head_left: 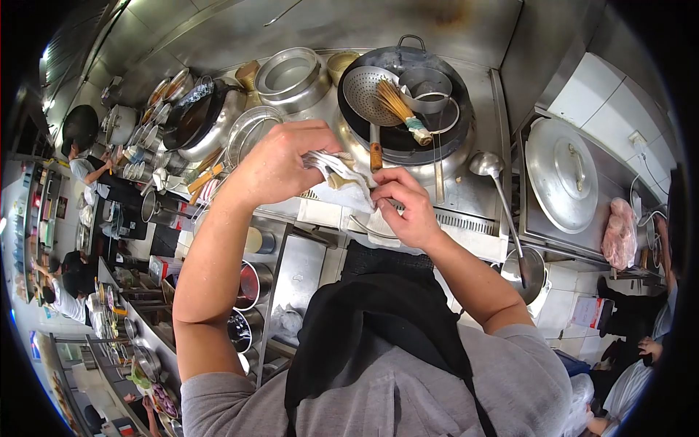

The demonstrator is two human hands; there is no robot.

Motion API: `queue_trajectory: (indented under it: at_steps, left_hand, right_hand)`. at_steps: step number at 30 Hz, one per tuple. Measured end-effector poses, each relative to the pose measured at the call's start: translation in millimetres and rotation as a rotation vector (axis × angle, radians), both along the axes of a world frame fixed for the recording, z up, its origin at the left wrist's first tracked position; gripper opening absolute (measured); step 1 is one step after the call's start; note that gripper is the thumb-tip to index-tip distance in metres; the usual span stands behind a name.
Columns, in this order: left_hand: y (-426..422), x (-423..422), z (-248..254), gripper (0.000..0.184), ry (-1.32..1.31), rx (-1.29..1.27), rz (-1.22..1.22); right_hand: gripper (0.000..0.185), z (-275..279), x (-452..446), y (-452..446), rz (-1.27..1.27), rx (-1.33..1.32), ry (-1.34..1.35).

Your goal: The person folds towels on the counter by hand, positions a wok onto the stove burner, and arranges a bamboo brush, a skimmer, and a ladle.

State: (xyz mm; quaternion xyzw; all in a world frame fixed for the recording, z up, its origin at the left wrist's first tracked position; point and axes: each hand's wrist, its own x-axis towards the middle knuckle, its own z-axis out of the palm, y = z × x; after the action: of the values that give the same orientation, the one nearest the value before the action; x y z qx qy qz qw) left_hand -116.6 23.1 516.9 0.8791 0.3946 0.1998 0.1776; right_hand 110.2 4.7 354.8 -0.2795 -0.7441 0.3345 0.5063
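A folded whitish cloth (348, 191) with a brownish patch is held up in front of the stove, between my hands. My left hand (287, 160) is closed around its bunched upper end. With thumb and fingers, my right hand (409, 207) pinches the cloth's right edge. Just beyond the hands sits a large black wok (457, 81). In it rest a perforated skimmer (370, 96) with a wooden handle, a bamboo brush (395, 104) and a small dark pan (428, 81). The skimmer's handle points down toward my right hand.
A metal ladle (486, 164) lies on the stove's right side. Farther right are a big round lid (564, 175) and a piece of raw meat (619, 233). Metal pots (291, 79) stand at the back left. Other people (84, 171) are at the far left and right.
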Motion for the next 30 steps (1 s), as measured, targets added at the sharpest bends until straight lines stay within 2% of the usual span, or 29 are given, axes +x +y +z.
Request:
queue_trajectory:
  at_steps: [3, 5, 8, 14, 23, 27, 30]
  left_hand:
    - [0.5, -0.7, -2.2, 0.032, -0.026, 0.044, 0.026]
    - [-0.9, -0.8, -0.1, 0.032, -0.036, 0.046, 0.017]
    - [-1.3, -0.7, -1.5, 0.032, -0.056, 0.075, -0.007]
    - [-2.6, 1.4, -1.7, 0.033, -0.095, 0.112, 0.005]
    - [-13.0, 6.4, 13.3, 0.029, -0.11, 0.102, 0.104]
    - [-17.4, 2.2, 19.6, 0.029, -0.102, 0.118, 0.09]
    - [-19.1, -2.4, 19.7, 0.027, -0.075, 0.184, 0.012]
  right_hand:
    - [0.012, -1.3, -6.6, -3.6, -0.034, -0.042, 0.067]
    - [0.012, -0.1, -11.5, -5.9, -0.043, -0.217, 0.282]
    - [0.012, 4.1, -7.5, -6.1, -0.079, -0.105, 0.144]
    - [0.011, 0.4, -4.5, -13.1, -0.081, -0.03, 0.057]
    - [0.024, 6.2, -4.2, -19.3, -0.007, 0.095, 0.087]
    - [0.029, 6.3, -5.9, -20.5, -0.057, 0.116, 0.031]
    - [0.029, 10.1, -9.6, -23.6, -0.116, -0.015, 0.057]
